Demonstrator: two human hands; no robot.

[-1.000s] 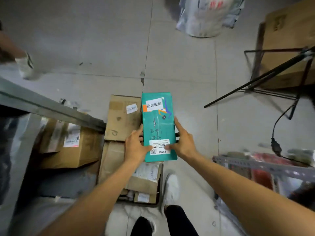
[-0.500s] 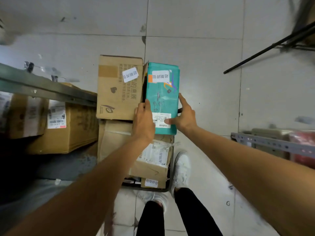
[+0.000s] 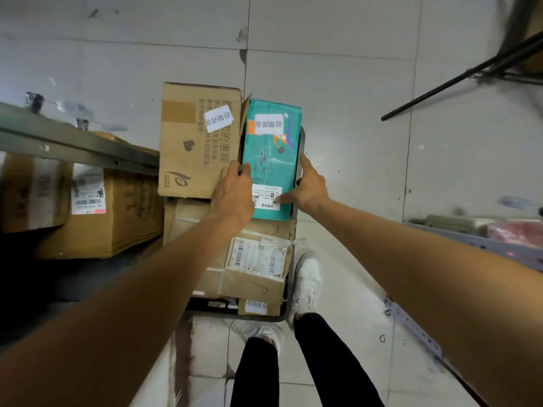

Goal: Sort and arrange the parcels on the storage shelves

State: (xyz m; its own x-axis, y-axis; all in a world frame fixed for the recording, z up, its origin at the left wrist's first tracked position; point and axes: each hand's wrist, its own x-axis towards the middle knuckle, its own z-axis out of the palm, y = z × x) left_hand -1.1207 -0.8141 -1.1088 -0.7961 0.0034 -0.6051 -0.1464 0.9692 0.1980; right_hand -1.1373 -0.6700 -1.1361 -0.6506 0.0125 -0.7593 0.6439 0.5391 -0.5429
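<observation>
A teal parcel (image 3: 271, 148) with white labels lies on a stack of cardboard boxes in a trolley (image 3: 293, 271), right beside a brown box (image 3: 194, 142) bearing a white sticker. My left hand (image 3: 233, 190) grips the teal parcel's near left edge, its fingers curled over that side. My right hand (image 3: 307, 188) holds the right edge, thumb on the shipping label and index finger stretched along the side. More brown boxes (image 3: 252, 277) lie below in the trolley.
A grey metal shelf rail (image 3: 73, 148) runs at the left, with cardboard parcels (image 3: 97, 212) beneath it. Another shelf edge (image 3: 484, 245) with red items is at right. A black stand leg (image 3: 458, 74) crosses the tiled floor at upper right. My feet stand just behind the trolley.
The teal parcel has come down from mid-air onto the trolley stack beside the brown box. Both hands stayed on its near end; the view tilted further down.
</observation>
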